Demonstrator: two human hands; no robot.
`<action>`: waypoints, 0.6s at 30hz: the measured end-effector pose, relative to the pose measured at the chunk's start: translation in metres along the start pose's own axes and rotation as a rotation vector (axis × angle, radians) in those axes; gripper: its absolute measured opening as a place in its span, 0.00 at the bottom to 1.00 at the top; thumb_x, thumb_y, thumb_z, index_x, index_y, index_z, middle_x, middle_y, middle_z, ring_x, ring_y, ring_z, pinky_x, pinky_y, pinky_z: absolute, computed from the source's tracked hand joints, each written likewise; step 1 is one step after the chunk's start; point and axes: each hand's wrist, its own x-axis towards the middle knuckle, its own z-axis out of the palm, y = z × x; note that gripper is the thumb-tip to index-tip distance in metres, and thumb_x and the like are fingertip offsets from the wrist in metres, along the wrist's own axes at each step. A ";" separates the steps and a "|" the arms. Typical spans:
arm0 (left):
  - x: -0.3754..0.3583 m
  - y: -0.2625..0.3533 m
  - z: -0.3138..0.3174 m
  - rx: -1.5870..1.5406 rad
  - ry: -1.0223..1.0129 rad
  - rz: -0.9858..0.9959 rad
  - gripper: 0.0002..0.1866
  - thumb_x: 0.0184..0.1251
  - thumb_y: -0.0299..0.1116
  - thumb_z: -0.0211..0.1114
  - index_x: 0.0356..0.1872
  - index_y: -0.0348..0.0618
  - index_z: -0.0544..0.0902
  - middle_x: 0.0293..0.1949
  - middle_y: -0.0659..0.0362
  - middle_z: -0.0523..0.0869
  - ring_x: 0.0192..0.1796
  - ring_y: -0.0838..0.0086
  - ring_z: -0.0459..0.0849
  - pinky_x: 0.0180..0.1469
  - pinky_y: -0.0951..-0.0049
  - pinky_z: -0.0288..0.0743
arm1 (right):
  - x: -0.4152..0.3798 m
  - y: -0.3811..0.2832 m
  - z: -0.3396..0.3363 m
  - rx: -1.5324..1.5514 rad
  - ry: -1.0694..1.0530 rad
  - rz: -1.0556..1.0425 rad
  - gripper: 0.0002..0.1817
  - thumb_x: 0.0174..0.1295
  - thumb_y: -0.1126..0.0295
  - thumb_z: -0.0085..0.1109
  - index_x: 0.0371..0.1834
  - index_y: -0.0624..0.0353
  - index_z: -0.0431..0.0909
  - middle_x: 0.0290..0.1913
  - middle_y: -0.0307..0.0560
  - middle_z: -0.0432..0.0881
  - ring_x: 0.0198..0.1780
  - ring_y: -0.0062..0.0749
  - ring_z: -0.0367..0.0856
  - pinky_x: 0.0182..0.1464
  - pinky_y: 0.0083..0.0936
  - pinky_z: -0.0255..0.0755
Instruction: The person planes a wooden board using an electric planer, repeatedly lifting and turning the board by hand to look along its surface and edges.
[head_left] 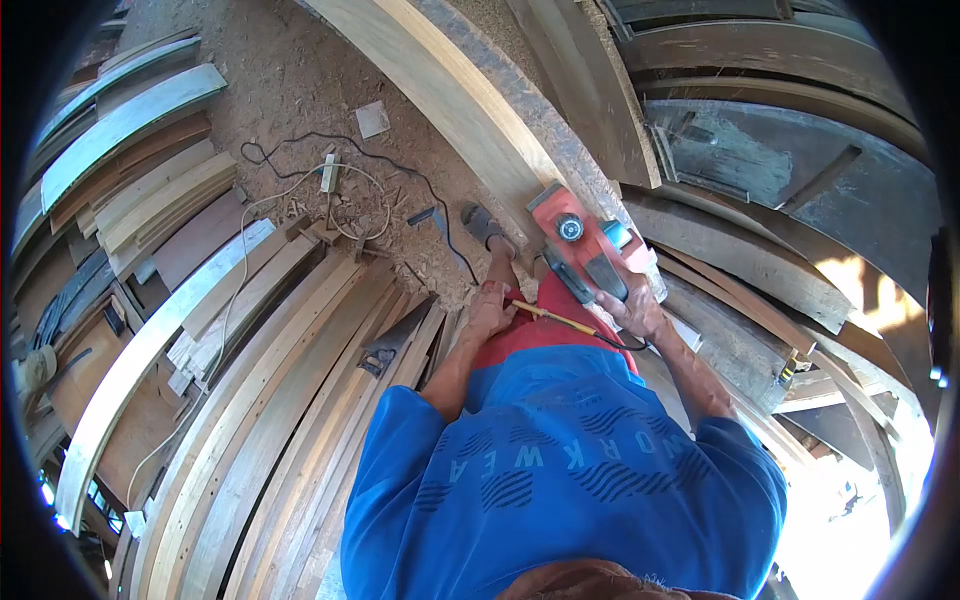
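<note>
A red electric hand planer (590, 245) with a black knob sits on the near end of a long pale wooden board (470, 110). My right hand (635, 312) is closed around the planer's rear handle. Beside my left thigh, my left hand (489, 310) has its fingers curled at the power cord (560, 318). The cord's yellow-wrapped stretch crosses in front of my red shorts, turns black and loops toward my right wrist. On the floor side, a black cord (430, 185) comes up to my left hand.
Stacked planks (270, 400) lie along my left, with a handsaw (395, 335) on them. A white power strip (328, 173) and cords lie on the shaving-covered floor. Dark boards (760, 150) are stacked to the right. My sandalled foot (483, 222) stands beside the board.
</note>
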 end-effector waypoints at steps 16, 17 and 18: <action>0.069 0.076 -0.098 -0.934 0.511 -0.196 0.39 0.72 0.49 0.70 0.70 0.31 0.66 0.58 0.40 0.83 0.57 0.62 0.84 0.57 0.66 0.79 | 0.193 -0.144 -0.019 0.176 0.183 -0.140 0.30 0.76 0.44 0.53 0.49 0.66 0.83 0.24 0.40 0.77 0.26 0.23 0.76 0.30 0.26 0.72; 0.082 0.081 -0.095 -1.006 0.481 -0.185 0.39 0.71 0.49 0.71 0.70 0.31 0.66 0.57 0.40 0.83 0.57 0.62 0.84 0.57 0.65 0.80 | 0.177 -0.144 -0.031 0.250 0.181 -0.141 0.30 0.77 0.45 0.52 0.49 0.67 0.83 0.23 0.38 0.76 0.23 0.22 0.74 0.27 0.24 0.70; 0.094 0.081 -0.085 -1.076 0.449 -0.175 0.39 0.71 0.49 0.71 0.70 0.30 0.66 0.56 0.40 0.84 0.56 0.62 0.85 0.57 0.64 0.80 | 0.160 -0.133 -0.036 0.253 0.202 -0.103 0.27 0.76 0.45 0.55 0.44 0.64 0.80 0.25 0.36 0.75 0.25 0.19 0.72 0.27 0.23 0.69</action>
